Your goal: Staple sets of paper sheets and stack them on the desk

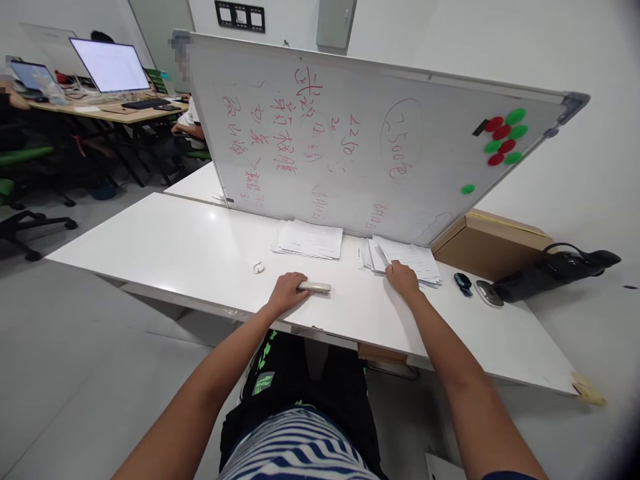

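Note:
On the white table (200,247), my left hand (287,293) is closed round one end of a pale grey stapler (316,287), which lies flat and points right. My right hand (403,279) pinches the near left edge of a sheet on the right paper stack (417,260); that stack is loose and fanned. A second, neater paper stack (311,240) lies to its left, beyond my left hand. Left of the stapler sits a small white curled item (259,267) that looks like an earphone case or a roll; its kind is unclear.
A whiteboard (350,180) with red writing and round magnets leans along the table's back. At the right are a cardboard box (493,243), a black bottle (555,273), a computer mouse (489,293) and a dark watch-like item (463,284). Other people sit at a desk (115,115), far left.

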Available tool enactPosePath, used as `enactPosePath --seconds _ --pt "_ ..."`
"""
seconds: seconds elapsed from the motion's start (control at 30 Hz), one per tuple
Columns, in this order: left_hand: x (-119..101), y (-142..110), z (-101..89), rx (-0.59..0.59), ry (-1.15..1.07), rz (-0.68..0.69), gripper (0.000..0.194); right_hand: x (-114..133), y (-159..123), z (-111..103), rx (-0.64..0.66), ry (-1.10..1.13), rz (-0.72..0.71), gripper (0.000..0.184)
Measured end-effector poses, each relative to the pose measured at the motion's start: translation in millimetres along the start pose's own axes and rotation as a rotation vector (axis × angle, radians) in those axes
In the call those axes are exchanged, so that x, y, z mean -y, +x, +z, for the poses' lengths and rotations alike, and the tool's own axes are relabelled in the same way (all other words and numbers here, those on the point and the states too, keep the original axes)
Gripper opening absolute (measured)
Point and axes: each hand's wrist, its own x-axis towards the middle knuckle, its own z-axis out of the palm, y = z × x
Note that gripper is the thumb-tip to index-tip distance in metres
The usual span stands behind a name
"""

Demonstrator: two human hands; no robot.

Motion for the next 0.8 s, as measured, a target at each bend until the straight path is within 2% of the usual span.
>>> enactPosePath --seconds 0.37,0.8 --pt "-1 0 -0.9 0.018 0.015 -0.005 0.031 -5 -2 -1 -0.068 0.139 0.077 0.038" --pt "3 0 1.8 0.012 0.004 0.003 0.031 -15 -3 1 -0.156 0.427 0.176 0.038"
